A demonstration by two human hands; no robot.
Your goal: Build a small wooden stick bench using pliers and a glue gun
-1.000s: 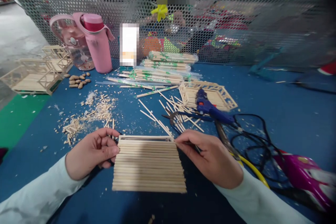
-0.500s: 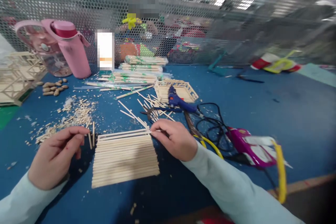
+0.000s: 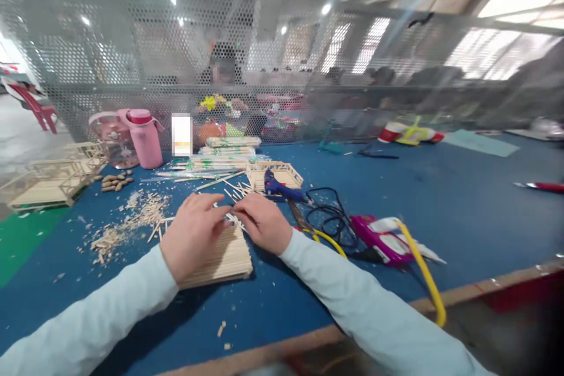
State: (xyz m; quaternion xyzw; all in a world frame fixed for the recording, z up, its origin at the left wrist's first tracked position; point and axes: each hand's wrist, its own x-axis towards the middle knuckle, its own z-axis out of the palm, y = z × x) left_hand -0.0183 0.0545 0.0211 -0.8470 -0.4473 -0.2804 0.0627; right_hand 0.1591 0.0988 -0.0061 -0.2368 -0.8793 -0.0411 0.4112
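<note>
Stick panel [image 3: 227, 255] in front of the person, over the near part of the blue tabletop [image 3: 396, 188]. Pale rods side by side; their long axis runs roughly left to right across the person's view. Cannot tell whether the near edge rests on the surface or sits slightly lifted.

Left hand [image 3: 194, 238] is the nearer: it lies above the panel and covers much of its left and far portion. Fingers loosely curved and part-spread, pointing right; any grip on the rods is hidden beneath the palm.

Right hand [image 3: 267, 226] is just beyond the panel's far right corner, so the panel lies to its left and toward the person. Thumb and forefinger are drawn close together, tips aimed left at the left hand's fingertips. Cannot tell whether anything thin is pinched there. The two sets of fingertips almost meet over the far edge, near its right end.

Beyond the hands: loose sticks [image 3: 238, 191], then a shallow stick-built tray [image 3: 286, 175] with a blue glue gun [image 3: 282, 189] at its near side. Black cord [image 3: 337, 220] coils to the right. Offcuts [image 3: 132, 220] scattered left of the left hand.
</note>
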